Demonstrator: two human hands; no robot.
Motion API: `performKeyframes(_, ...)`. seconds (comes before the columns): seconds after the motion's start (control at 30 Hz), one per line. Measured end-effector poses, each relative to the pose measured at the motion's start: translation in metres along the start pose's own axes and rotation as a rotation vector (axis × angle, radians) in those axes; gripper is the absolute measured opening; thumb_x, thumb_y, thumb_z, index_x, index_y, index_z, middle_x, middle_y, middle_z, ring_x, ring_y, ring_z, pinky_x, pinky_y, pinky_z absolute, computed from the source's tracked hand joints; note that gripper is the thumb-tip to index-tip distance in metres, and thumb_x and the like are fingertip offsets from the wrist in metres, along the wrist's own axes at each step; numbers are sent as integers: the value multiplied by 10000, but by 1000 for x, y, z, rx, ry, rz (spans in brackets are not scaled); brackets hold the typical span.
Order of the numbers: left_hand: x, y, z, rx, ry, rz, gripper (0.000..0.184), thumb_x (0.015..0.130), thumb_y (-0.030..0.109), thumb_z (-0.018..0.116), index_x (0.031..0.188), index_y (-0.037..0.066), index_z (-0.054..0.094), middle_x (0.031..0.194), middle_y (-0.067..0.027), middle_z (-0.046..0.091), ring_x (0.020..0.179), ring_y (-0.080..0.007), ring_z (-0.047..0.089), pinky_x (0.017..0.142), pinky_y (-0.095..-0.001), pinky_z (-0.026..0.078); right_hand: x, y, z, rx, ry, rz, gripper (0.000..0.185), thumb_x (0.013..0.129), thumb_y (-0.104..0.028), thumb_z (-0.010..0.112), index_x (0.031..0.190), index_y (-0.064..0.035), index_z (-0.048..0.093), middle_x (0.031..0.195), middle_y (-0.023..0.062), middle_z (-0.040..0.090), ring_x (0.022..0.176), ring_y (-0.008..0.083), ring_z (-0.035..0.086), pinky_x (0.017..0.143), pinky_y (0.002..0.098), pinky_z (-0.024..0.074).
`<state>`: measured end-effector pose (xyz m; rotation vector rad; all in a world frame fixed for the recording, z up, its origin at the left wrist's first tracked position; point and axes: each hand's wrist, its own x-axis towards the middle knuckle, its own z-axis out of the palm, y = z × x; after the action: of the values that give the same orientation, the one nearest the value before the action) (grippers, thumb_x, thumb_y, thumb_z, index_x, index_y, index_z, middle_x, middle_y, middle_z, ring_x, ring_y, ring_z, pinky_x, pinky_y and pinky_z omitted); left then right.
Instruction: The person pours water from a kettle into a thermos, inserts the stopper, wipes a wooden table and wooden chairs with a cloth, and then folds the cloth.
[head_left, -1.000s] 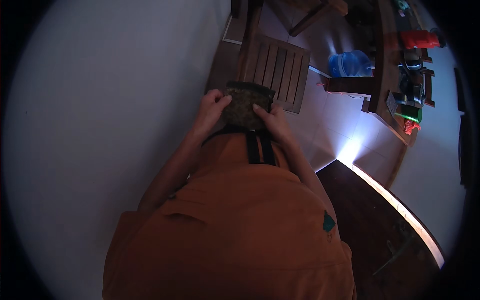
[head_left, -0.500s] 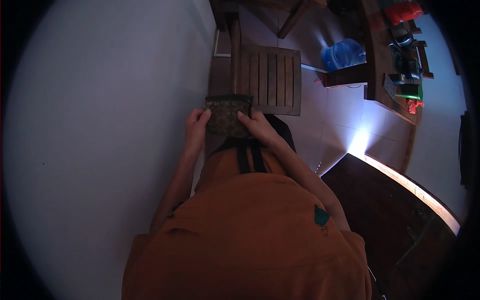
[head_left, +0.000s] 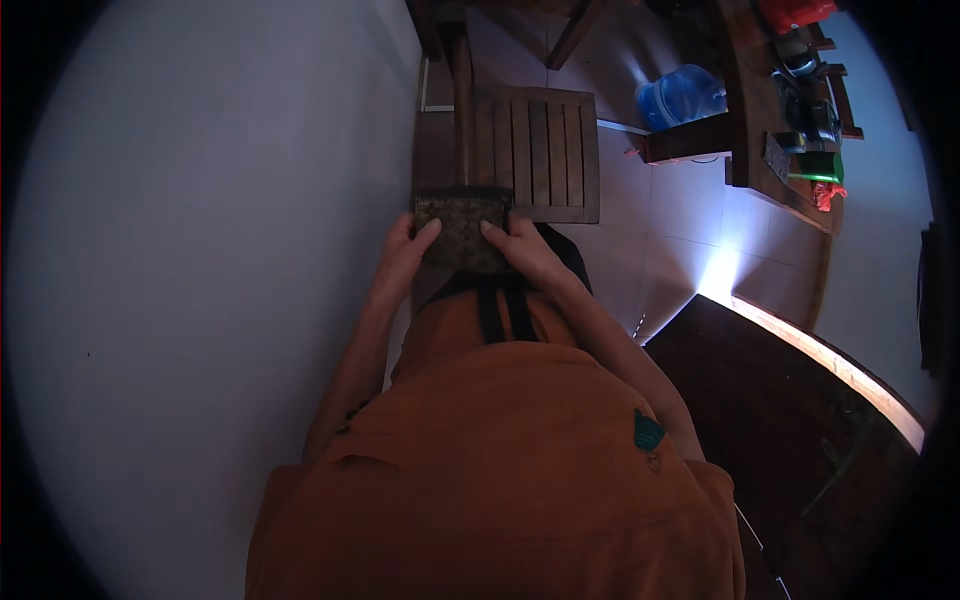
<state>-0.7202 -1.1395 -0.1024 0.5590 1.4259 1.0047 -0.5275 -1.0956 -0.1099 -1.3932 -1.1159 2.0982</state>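
Observation:
Between my two hands is a small camouflage-patterned pouch [head_left: 462, 240] with a dark band along its far edge. My left hand [head_left: 405, 255] grips its left side, thumb lying on the top face. On the right side my right hand [head_left: 525, 248] holds it the same way, thumb pressed on the fabric. The other fingers are hidden beneath the pouch. It is held in front of my waist, with a slatted wooden chair [head_left: 540, 150] just beyond it.
A pale wall [head_left: 220, 250] runs close along my left. To the right stands a wooden table [head_left: 745, 120] with a green container [head_left: 822, 166] and a red bag [head_left: 797, 12]. A large blue water bottle [head_left: 680, 98] is on the floor. A dark door [head_left: 760, 400] lies at the lower right.
The left hand and its thumb have moved slightly inward over the pouch. The pouch's far edge looks tilted a little differently. Both hands keep their hold.

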Motion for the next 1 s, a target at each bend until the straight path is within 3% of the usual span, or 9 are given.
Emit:
performKeyframes(0.03,-1,-1,0,4,-4,0,211,917,187,601,1019,3,585,943,-30,621,861,-108,564,802,-271,465,-1,-3,0,-12,-23,-28,325,932,-205,565,1133,51,562,997,94,652,896,145,607,814,295,493)
performKeyframes(0.1,-1,-6,-3,38,-73,-21,321,913,191,609,1174,12,553,1079,-51,623,975,-130,564,882,-284,437,-1,-10,3,-24,-45,-60,343,921,-211,585,1136,55,561,1003,96,653,907,147,608,823,294,493)
performKeyframes(0.27,2,-20,-16,-53,-75,-38,313,904,152,607,1176,7,559,1110,-64,629,1004,-141,577,905,-300,446,9,0,6,-80,-84,-45,402,877,-246,643,1126,61,567,1011,112,660,916,165,623,822,304,499)
performKeyframes(0.5,6,-20,-7,-159,-56,-9,283,903,150,605,1146,7,580,1082,-61,641,975,-132,592,876,-283,462,7,3,6,-131,4,-50,346,875,-220,632,1075,60,599,962,124,672,889,165,636,799,306,507)
performKeyframes(0.57,10,-18,-6,-147,-59,-17,271,901,143,605,1131,1,583,1066,-61,643,958,-133,597,866,-284,471,10,9,5,-21,12,-108,337,887,-194,615,1101,65,583,983,113,667,893,162,633,795,302,510)
performKeyframes(0.67,10,-17,-7,-137,-68,-26,264,901,143,606,1117,-8,586,1046,-63,645,939,-136,604,852,-284,479,2,2,8,85,8,-66,332,897,-162,605,1132,69,564,1006,103,659,895,156,631,796,297,513)
performKeyframes(1.0,2,-25,-8,-141,-89,-32,350,912,199,617,1190,-4,558,1105,-58,629,1011,-133,579,920,-291,444,3,-7,9,13,-8,96,358,900,-214,619,1133,55,575,1024,97,659,893,144,629,798,279,504)
